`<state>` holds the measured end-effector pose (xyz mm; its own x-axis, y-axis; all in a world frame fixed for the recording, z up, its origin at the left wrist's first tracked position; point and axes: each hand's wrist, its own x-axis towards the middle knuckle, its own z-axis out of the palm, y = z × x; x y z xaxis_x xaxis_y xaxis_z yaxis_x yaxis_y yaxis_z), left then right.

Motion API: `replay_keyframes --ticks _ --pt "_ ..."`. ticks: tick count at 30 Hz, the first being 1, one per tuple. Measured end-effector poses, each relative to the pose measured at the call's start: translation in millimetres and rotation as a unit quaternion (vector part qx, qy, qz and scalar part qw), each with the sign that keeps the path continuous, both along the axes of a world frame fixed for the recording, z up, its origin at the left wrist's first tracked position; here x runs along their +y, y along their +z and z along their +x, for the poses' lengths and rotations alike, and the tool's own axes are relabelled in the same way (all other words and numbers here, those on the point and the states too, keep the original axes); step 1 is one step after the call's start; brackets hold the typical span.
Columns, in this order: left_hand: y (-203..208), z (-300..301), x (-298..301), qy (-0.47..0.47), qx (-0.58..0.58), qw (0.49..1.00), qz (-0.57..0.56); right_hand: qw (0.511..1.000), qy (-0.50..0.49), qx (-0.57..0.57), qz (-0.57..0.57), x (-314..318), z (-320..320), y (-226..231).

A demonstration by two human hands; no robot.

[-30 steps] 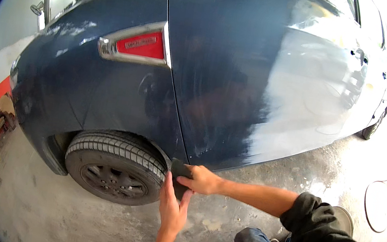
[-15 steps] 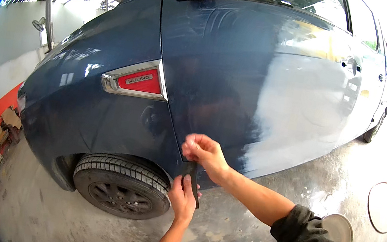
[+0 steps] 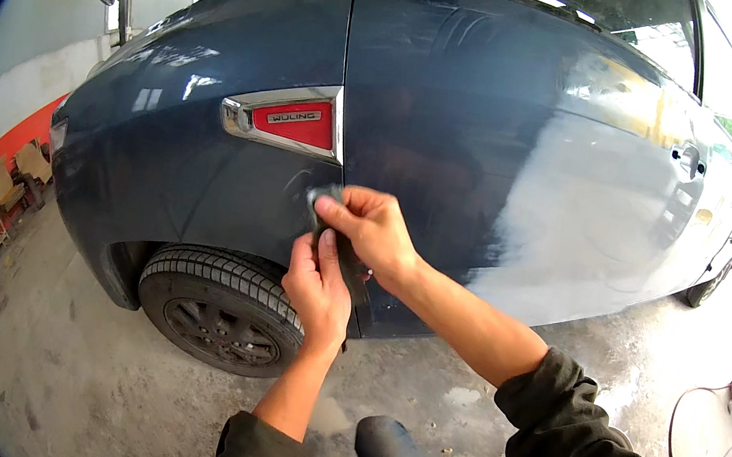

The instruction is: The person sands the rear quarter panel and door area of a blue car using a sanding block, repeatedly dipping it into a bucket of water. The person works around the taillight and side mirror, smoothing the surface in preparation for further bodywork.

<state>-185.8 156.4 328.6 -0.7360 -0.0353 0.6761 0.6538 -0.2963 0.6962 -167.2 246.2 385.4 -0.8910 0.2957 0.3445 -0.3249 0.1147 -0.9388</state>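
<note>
Dark strip: a thin, flexible, dark grey-green strip [image 3: 349, 269], held up between both hands before the dark blue car body [image 3: 415, 151]; whether it touches the paint, I cannot tell.
Right hand: the right hand [image 3: 374, 235] pinches the strip's far end between thumb and curled fingers.
Left hand: the left hand [image 3: 319, 295], nearer, grips it lower, thumb flat against it, fingers drawn narrow.
Wheel: a black-tyred, dark spoked wheel [image 3: 220, 330], left of the left forearm.
Badge: a chrome-framed red badge [image 3: 300, 131], beyond the hands.
Door: a pale grey matte patch [image 3: 592, 206], right.
</note>
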Motion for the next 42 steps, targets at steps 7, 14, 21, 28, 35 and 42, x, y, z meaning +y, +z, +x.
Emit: replay_keyframes --ticks 7,14,21,28,35,42 --pt "12.7 -86.4 -25.1 0.127 0.324 0.916 -0.198 0.948 -0.242 0.187 0.094 49.1 -50.7 134.1" --pt "103.7 -222.7 -40.4 0.421 0.361 0.810 -0.188 0.818 -0.500 0.066 0.278 63.9 -74.9 213.2" --pt "97.2 -234.5 -31.6 0.403 0.374 0.820 -0.161 0.765 -0.560 0.041 0.316 66.3 -96.6 239.7" --pt "93.6 -238.1 -32.8 0.403 0.377 0.820 -0.151 0.716 -0.614 0.040 0.330 46.0 -112.2 244.3" --pt "95.9 -237.0 -31.7 0.404 0.387 0.818 -0.135 0.671 -0.631 0.041 0.387 39.0 -115.7 260.2" --pt "91.1 -248.9 -32.4 0.416 0.412 0.800 -0.130 0.667 -0.598 0.107 0.431 51.1 -111.0 211.8"
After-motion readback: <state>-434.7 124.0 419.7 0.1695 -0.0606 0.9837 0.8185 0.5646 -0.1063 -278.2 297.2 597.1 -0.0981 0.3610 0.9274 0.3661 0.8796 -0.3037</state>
